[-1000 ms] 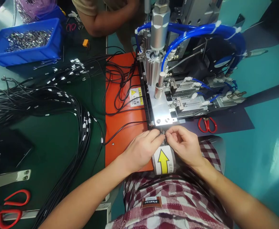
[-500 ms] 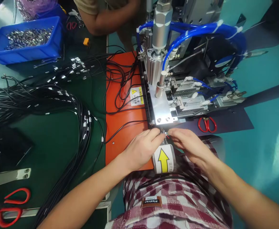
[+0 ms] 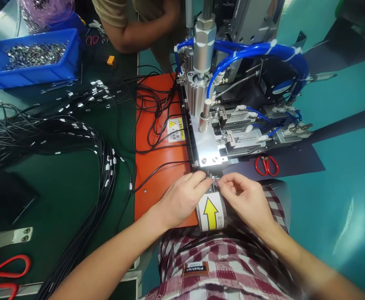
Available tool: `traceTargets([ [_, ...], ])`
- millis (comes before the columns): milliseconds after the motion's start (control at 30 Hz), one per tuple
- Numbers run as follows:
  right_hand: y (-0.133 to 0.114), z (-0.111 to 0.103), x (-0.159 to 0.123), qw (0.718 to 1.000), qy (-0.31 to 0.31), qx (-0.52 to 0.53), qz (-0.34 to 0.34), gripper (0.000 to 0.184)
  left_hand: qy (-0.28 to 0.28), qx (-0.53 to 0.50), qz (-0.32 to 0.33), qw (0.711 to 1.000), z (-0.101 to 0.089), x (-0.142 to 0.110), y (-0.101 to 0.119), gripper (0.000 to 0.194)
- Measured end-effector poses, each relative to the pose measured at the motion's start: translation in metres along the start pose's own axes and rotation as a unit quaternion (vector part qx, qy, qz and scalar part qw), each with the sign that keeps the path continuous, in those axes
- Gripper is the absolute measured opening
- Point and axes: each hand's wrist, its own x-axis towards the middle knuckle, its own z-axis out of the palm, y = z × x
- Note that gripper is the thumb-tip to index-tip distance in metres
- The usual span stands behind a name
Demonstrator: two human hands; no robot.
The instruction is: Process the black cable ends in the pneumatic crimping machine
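Note:
In the head view, my left hand (image 3: 182,198) is closed at the near end of the machine, thumb and fingers pressed together around a black cable end that they mostly hide. Thin coloured wires (image 3: 214,179) stick out past its fingertips. Right of them, my right hand (image 3: 246,198) pinches with thumb and forefinger at the wire tips; exactly which wire is too small to tell. Both hands are just above a yellow arrow label (image 3: 212,212) and below the machine's metal plate (image 3: 209,150).
Pneumatic cylinders with blue hoses (image 3: 263,50) rise ahead. Black cables (image 3: 107,166) lie on the green table at left and cross the orange panel (image 3: 157,179). A blue bin (image 3: 41,77) holds small metal parts. Red-handled scissors (image 3: 266,166) lie at right. A person's arm (image 3: 145,33) is across the table.
My right hand has tilted and its fingers have curled into a clearer pinch by the wires. My left hand keeps its grip. The whole view has shifted slightly.

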Motion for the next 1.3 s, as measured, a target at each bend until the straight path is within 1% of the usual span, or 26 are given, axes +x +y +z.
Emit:
traceTargets([
  [67,0.000,-0.004,0.006,0.999,-0.007,-0.030,-0.036,0.012,0.000,0.001,0.000,1.000,-0.001,0.001,0.000,0.031],
  [100,0.000,-0.006,0.009,0.999,-0.018,-0.017,-0.037,0.012,-0.001,0.002,-0.001,1.000,-0.001,0.001,0.000,0.032],
  [167,0.000,-0.009,0.016,0.997,-0.061,0.054,0.001,0.017,-0.001,0.005,-0.001,1.000,-0.002,0.002,0.000,0.033],
  [233,0.001,-0.010,0.022,0.984,-0.104,0.131,0.055,0.023,0.001,0.007,0.001,1.000,-0.002,0.002,0.000,0.033],
  [267,0.002,-0.010,0.025,0.978,-0.119,0.157,0.075,0.025,0.002,0.007,0.003,1.000,-0.002,0.002,0.000,0.032],
  [333,0.005,-0.010,0.027,0.971,-0.130,0.179,0.092,0.028,0.001,0.008,0.002,1.000,-0.002,0.002,0.000,0.032],
  [467,0.012,-0.007,0.023,0.963,-0.128,0.211,0.106,0.030,-0.003,0.000,-0.004,1.000,-0.002,0.001,0.000,0.032],
  [567,0.014,-0.003,0.018,0.960,-0.105,0.235,0.111,0.031,-0.009,-0.009,-0.006,1.000,-0.001,0.001,0.000,0.031],
  [700,0.009,0.002,0.016,0.961,-0.082,0.240,0.111,0.034,-0.007,-0.006,-0.008,1.000,-0.001,0.001,0.000,0.032],
  [833,0.004,0.004,0.018,0.968,-0.066,0.221,0.100,0.033,0.003,0.002,-0.003,1.000,-0.001,0.001,0.000,0.034],
  [1033,0.003,0.003,0.020,0.978,-0.096,0.171,0.068,0.036,-0.002,-0.001,-0.003,1.000,0.000,0.001,-0.001,0.033],
  [1167,0.005,0.003,0.021,0.984,-0.094,0.142,0.045,0.034,0.004,0.005,-0.002,1.000,-0.001,0.002,-0.001,0.033],
  [1300,0.004,0.002,0.022,0.985,-0.096,0.137,0.048,0.033,0.006,0.002,0.005,1.000,-0.002,0.004,0.000,0.033],
])
